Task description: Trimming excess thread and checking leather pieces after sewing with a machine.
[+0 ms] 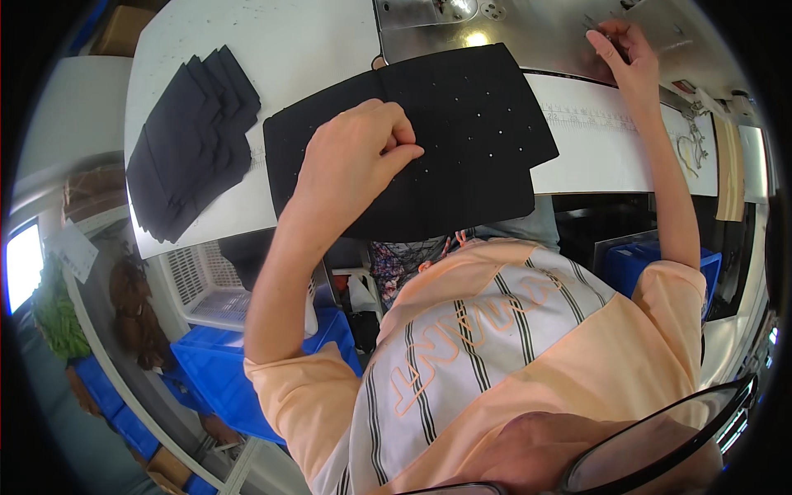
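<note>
A flat black fabric piece [462, 186] lies across the white table's front edge, dotted with small white specks. Over its left half is my left hand [355, 153], fingers curled and thumb tip pressed toward the index finger. Whatever may be in that pinch is too small to see. Up at the far right, my right hand [629, 56] is closed around a small dark metal tool with a pointed end, mostly hidden by the fingers. It is above the shiny metal plate [528, 37]. Several black fabric pieces [194, 144] lie overlapped in a fanned pile at left.
The white table [313, 33] carries a printed ruler scale [577, 115] along its front. Thin metal parts [691, 148] lie at its right end. Below are a white plastic basket [206, 276] and blue crates [223, 371] on the left, another blue crate [639, 264] on the right.
</note>
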`<state>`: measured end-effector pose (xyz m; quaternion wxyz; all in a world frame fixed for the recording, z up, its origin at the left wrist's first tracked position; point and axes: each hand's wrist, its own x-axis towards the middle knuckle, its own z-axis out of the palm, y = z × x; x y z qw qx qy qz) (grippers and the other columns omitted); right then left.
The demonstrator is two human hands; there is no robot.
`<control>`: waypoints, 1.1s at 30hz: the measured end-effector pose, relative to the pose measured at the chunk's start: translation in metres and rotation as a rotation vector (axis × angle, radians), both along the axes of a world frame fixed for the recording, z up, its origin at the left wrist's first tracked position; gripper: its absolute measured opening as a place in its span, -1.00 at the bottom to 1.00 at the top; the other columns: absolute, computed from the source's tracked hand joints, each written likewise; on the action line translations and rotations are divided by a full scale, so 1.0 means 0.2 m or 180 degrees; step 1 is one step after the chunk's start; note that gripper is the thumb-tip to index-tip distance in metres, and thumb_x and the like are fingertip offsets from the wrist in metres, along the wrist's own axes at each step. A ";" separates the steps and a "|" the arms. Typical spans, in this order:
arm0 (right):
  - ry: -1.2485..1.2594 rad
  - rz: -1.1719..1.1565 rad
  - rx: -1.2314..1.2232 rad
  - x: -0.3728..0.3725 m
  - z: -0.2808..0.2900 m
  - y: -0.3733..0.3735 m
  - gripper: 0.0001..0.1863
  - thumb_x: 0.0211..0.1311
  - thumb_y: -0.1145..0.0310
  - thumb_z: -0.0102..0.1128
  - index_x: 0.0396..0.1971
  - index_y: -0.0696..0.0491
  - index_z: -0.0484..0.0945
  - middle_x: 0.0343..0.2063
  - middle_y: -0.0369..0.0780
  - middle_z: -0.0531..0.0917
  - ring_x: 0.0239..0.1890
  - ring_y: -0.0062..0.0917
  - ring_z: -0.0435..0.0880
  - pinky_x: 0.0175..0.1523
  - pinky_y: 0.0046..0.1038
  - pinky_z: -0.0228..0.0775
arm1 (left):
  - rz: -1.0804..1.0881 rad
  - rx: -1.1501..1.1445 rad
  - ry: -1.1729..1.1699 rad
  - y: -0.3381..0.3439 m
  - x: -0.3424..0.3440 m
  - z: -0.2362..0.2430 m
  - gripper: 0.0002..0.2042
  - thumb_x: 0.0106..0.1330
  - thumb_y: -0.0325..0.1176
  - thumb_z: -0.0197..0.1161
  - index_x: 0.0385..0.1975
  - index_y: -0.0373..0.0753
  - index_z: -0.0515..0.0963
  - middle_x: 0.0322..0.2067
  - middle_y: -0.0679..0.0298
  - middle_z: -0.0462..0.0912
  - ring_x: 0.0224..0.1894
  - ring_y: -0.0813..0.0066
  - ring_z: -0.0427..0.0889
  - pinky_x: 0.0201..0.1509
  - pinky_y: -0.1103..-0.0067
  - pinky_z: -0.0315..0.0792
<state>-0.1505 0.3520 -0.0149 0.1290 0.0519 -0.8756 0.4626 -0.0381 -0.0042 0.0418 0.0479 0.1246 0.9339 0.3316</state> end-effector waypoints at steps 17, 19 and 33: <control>0.0667 0.1893 0.1439 0.48 0.11 -0.81 -0.65 0.00 0.12 0.35 -0.45 0.05 0.43 -0.45 -0.31 0.45 -0.57 -0.44 0.56 -0.51 -0.45 0.36 | 0.0416 0.1481 -0.0756 -0.07 0.02 -0.08 -0.84 0.15 -0.54 0.29 -0.27 -0.33 0.56 -0.48 0.36 0.63 -0.39 0.77 0.54 -0.25 0.79 0.39; 0.0744 0.1891 0.1449 0.48 0.11 -0.82 -0.65 -0.01 0.11 0.35 -0.44 0.05 0.44 -0.45 -0.31 0.45 -0.57 -0.43 0.56 -0.52 -0.45 0.35 | 0.0395 0.1589 -0.0659 -0.06 0.02 -0.08 -0.84 0.13 -0.50 0.27 -0.29 -0.33 0.55 -0.53 0.34 0.63 -0.47 0.74 0.49 -0.32 0.74 0.37; 0.0771 0.1816 0.1520 0.47 0.10 -0.84 -0.66 -0.02 0.14 0.36 -0.47 0.03 0.43 -0.47 -0.32 0.45 -0.56 -0.43 0.56 -0.50 -0.44 0.37 | 0.0425 0.1983 -0.0935 -0.10 0.07 -0.04 -0.87 0.13 -0.55 0.28 -0.31 -0.34 0.59 -0.53 0.35 0.63 -0.46 0.73 0.50 -0.33 0.75 0.38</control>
